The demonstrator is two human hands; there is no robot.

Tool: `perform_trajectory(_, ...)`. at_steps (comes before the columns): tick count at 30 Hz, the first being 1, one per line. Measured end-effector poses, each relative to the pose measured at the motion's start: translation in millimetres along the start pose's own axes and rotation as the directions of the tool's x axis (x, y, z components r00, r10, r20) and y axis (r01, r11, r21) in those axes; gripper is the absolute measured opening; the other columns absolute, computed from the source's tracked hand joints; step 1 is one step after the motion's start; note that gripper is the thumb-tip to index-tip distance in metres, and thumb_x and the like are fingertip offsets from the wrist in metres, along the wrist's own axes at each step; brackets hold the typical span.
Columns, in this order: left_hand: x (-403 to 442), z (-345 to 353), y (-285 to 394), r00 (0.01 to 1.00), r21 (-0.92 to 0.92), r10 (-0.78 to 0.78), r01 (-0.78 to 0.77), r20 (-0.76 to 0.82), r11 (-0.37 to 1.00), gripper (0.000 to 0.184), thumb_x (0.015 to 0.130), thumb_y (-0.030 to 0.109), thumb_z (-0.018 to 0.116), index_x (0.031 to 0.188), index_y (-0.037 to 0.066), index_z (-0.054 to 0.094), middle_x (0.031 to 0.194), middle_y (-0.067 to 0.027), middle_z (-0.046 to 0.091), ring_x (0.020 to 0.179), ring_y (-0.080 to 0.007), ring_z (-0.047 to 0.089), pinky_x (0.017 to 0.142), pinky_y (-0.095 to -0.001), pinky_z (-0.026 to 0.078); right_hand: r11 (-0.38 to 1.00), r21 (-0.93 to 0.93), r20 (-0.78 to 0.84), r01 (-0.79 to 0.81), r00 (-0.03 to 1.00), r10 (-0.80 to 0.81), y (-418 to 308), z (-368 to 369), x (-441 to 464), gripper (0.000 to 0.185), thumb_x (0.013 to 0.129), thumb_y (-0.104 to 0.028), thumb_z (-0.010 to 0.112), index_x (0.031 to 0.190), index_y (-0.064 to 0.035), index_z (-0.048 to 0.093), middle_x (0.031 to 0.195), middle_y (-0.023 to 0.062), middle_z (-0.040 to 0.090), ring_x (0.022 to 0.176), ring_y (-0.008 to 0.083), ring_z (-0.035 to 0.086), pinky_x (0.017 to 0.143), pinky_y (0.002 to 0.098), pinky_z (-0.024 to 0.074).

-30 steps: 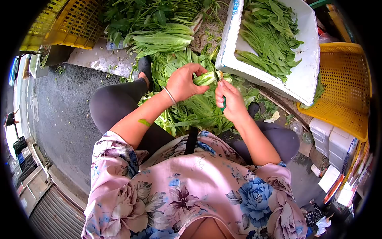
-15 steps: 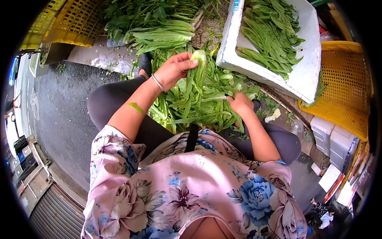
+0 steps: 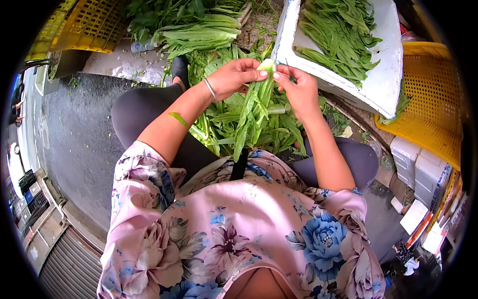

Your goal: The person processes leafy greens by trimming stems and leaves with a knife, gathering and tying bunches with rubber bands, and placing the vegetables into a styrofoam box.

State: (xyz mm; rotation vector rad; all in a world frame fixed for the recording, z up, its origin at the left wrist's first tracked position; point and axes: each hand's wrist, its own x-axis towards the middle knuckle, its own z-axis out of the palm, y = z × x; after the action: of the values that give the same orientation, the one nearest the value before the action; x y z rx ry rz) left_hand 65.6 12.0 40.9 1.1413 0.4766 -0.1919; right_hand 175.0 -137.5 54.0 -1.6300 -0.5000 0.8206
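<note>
My left hand [image 3: 233, 78] wears a bangle and is closed round the pale stem end of a bunch of leaf lettuce [image 3: 256, 107], whose long green leaves hang down toward my lap. At the same stem end, my right hand [image 3: 298, 89] is closed, with thumb and fingertips pinching the lettuce. Beside its fingers a thin dark object shows, too small to name. Below both hands lies a pile of loose lettuce leaves [image 3: 284, 132], spread between my legs.
A white foam box [image 3: 343, 94] holding lettuce stands at the upper right, beside a yellow plastic basket [image 3: 433, 89]. Bundled lettuce [image 3: 201, 35] and darker greens [image 3: 164, 15] lie at the top. Another yellow basket [image 3: 94, 25] is at upper left. Grey boxes [image 3: 423, 167] sit at right.
My right hand has moved up and left from the leaf pile to the stem end of the lettuce. The left hand has shifted slightly right with the lettuce.
</note>
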Motion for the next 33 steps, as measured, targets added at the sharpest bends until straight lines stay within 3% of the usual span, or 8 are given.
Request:
perform_trajectory(3, -1, -3, 3, 1.0, 0.054, 0.009, -0.01, 0.024, 0.998, 0.024, 0.081, 0.03, 0.063, 0.09, 0.01, 0.057, 0.073, 0.0074, 0.052, 0.062, -0.0019, 0.042, 0.051, -0.019, 0.033, 0.994, 0.071, 0.043, -0.078, 0.996, 0.075, -2, -9, 1, 0.025, 0.075, -0.012, 0.066, 0.094, 0.0043, 0.061, 0.08, 0.0063, 0.063, 0.065, 0.0086, 0.054, 0.06, 0.0226, 0.045)
perform_trajectory(9, -6, -15, 1, 0.983, 0.114, 0.042, -0.063, 0.176, 0.991, 0.02, 0.081, 0.031, 0.062, 0.088, 0.012, 0.06, 0.069, 0.0097, 0.051, 0.057, -0.001, 0.039, 0.048, -0.0179, 0.029, 0.549, -0.807, -0.11, 0.22, 0.856, -0.505, -14, -36, 0, 0.018, 0.078, -0.009, 0.059, 0.095, -0.0021, 0.061, 0.083, 0.0125, 0.063, 0.072, 0.0283, 0.06, 0.067, 0.0337, 0.0465)
perform_trajectory(14, -6, -15, -1, 0.999, 0.079, -0.047, 0.045, 0.017, 0.996, 0.024, 0.079, 0.026, 0.066, 0.093, 0.008, 0.057, 0.076, 0.005, 0.058, 0.066, -0.0016, 0.048, 0.049, -0.0174, 0.032, 0.719, -0.695, 0.049, 0.013, 0.998, 0.029, -11, -30, -9, 0.059, 0.068, -0.036, 0.072, 0.11, 0.0009, 0.055, 0.09, 0.0151, 0.064, 0.077, 0.0235, 0.063, 0.067, 0.0299, 0.0482)
perform_trajectory(18, 7, 2, -11, 0.98, 0.251, 0.188, -0.199, 0.066, 0.947, 0.033, 0.071, 0.012, 0.073, 0.096, 0.003, 0.054, 0.084, -0.0005, 0.058, 0.075, -0.0075, 0.056, 0.068, -0.0196, 0.045, 0.995, -0.037, 0.18, -0.095, 0.979, 0.1, -6, -4, -6, 0.043, 0.08, -0.027, 0.064, 0.108, 0.0035, 0.055, 0.083, 0.0097, 0.063, 0.057, 0.01, 0.057, 0.053, 0.0215, 0.0448)
perform_trajectory(25, -26, 36, 20, 0.391, 0.903, 0.9, -0.43, 0.195, -0.009, 0.037, 0.061, 0.024, 0.077, 0.087, 0.006, 0.057, 0.074, -0.0077, 0.055, 0.066, -0.0283, 0.055, 0.06, -0.0288, 0.046, 0.973, 0.221, -0.017, -0.072, 0.997, 0.078, -31, -22, -6, 0.025, 0.078, -0.005, 0.061, 0.102, 0.0015, 0.058, 0.068, -0.0014, 0.05, 0.046, 0.0041, 0.037, 0.042, 0.0182, 0.0297)
perform_trajectory(28, -29, 38, 3, 0.529, 0.811, 0.787, -0.581, 0.318, 0.063, 0.027, 0.067, 0.02, 0.075, 0.08, 0.005, 0.057, 0.076, -0.0056, 0.058, 0.069, -0.0218, 0.057, 0.059, -0.0274, 0.046, 0.905, 0.424, 0.012, -0.034, 0.999, 0.032, -24, -24, -5, 0.027, 0.078, 0.002, 0.057, 0.105, -0.0008, 0.054, 0.084, 0.0037, 0.056, 0.052, 0.0044, 0.041, 0.043, 0.0175, 0.0313)
perform_trajectory(30, -19, 39, -6, 0.954, 0.487, 0.298, -0.256, -0.009, 0.835, 0.027, 0.071, 0.016, 0.072, 0.088, 0.005, 0.054, 0.086, -0.0059, 0.06, 0.078, -0.0163, 0.059, 0.064, -0.0265, 0.048, 0.835, 0.545, 0.057, -0.069, 0.997, 0.045, -22, -25, -6, 0.026, 0.08, 0.004, 0.055, 0.105, -0.0021, 0.052, 0.108, 0.0101, 0.055, 0.077, 0.0086, 0.052, 0.046, 0.0168, 0.0347)
perform_trajectory(33, -9, 21, -2, 0.938, -0.093, 0.324, -0.336, -0.127, 0.937, 0.038, 0.074, 0.012, 0.07, 0.103, 0.003, 0.048, 0.097, -0.0089, 0.059, 0.084, -0.0146, 0.059, 0.067, -0.0279, 0.051, 0.832, 0.549, 0.055, -0.079, 0.997, 0.059, -22, -21, -7, 0.025, 0.079, 0.005, 0.056, 0.102, -0.0023, 0.052, 0.112, 0.0121, 0.054, 0.067, 0.0065, 0.048, 0.046, 0.0171, 0.0347)
